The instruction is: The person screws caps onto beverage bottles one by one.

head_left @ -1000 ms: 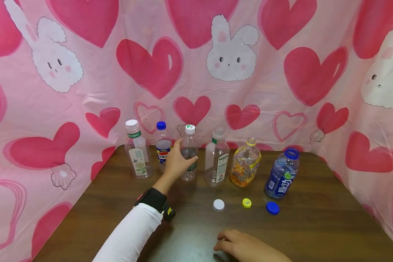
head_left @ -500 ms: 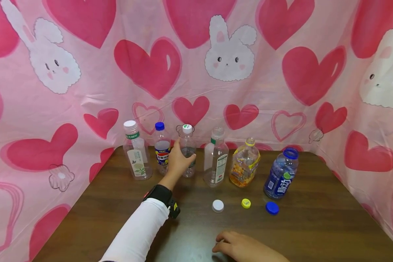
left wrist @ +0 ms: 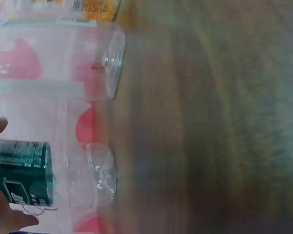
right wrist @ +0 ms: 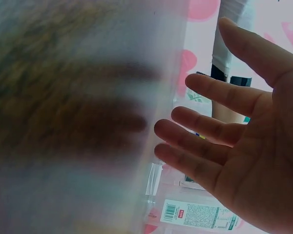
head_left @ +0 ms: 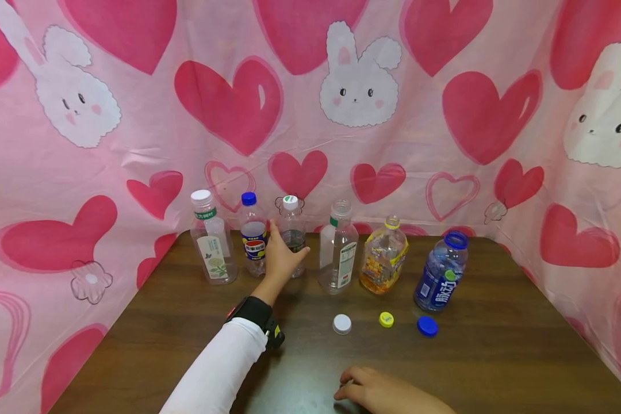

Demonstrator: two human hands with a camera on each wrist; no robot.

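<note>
My left hand [head_left: 281, 263] reaches around a clear plastic bottle [head_left: 292, 223] with a white cap. Its thumb and fingers are spread to either side of it. In the left wrist view that bottle stands on the table with its green label [left wrist: 24, 173] between thumb and fingers, a narrow gap showing at the thumb. Just left of the hand stands a blue-capped bottle [head_left: 253, 238]. My right hand [head_left: 390, 393] is low over the front of the table; the right wrist view shows its palm [right wrist: 263, 151] and loosely stretched fingers, holding nothing.
A tall white-capped bottle [head_left: 214, 247] ends the row at left. Right of my left hand stand three uncapped bottles: one clear [head_left: 338, 253], one orange-labelled [head_left: 384, 259], one blue-labelled [head_left: 441, 276]. White [head_left: 342, 324], yellow [head_left: 386, 319] and blue [head_left: 427, 326] caps lie before them.
The white-capped bottle by my left hand has shifted slightly back and left, towards the blue-capped one. My left hand has followed a little. The right hand keeps its place.
</note>
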